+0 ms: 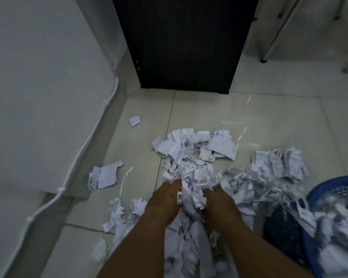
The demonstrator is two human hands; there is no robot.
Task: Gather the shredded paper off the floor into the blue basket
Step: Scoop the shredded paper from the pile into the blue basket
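Two bare forearms reach in from the bottom edge, nearest the camera, and end in a pair of hands pressed against one clump of shredded paper (191, 189). The left hand (166, 198) cups the clump from its left side, fingers curled partly round the strips; the right hand (219, 201) presses in from the other side in the same half-closed curl, so the bundle sits squeezed between the two palms. Whether the clump is lifted clear of the floor or still resting on it cannot be told.

More shreds spread out all round the hands over the pale tiled floor (269, 121). Beyond the fingertips lie larger torn sheets (193, 143), flat and overlapping. To the right of the right hand a fluffy heap (277, 165) runs on toward the blue basket (329, 183), which stands at the right edge of the view, just beside that hand's forearm, and already holds a load of paper. To the left of the left hand sit a crumpled sheet (103, 174) and a single loose strip (125, 180), with a small scrap (134, 121) farther off.

Well ahead of both hands stands a dark cabinet (184, 43). A white cable (84, 149) runs along the foot of the wall on the left.
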